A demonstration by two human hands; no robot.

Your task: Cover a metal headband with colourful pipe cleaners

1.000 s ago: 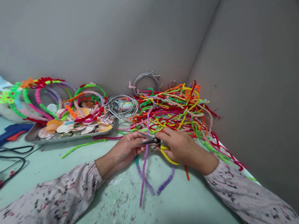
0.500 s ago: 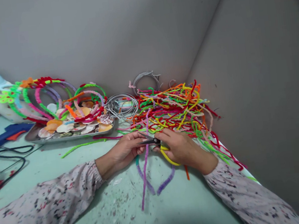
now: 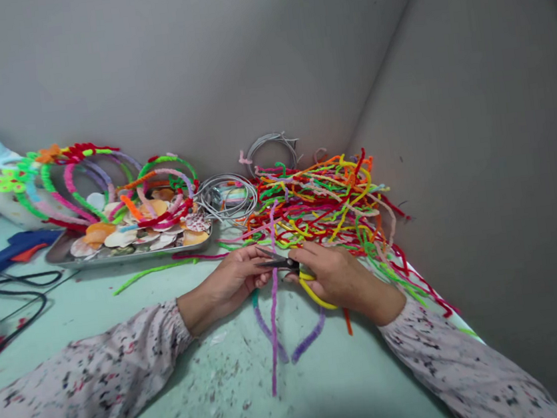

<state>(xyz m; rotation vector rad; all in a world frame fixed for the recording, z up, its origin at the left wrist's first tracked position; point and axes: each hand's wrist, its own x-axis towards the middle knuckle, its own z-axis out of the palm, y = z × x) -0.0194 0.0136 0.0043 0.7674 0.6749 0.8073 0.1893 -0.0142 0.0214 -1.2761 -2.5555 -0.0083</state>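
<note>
A stained desk (image 3: 203,392) lies beneath, grey wall (image 3: 192,64) beyond, left fingers (image 3: 253,266) pinching a fuzzy strand (image 3: 274,303) and right fingers (image 3: 310,254) gripping scissors (image 3: 292,265).

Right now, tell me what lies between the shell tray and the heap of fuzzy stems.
The head view shows a coil of grey wire between tray and heap; something pastel, too unclear to name, shows through it.
</note>
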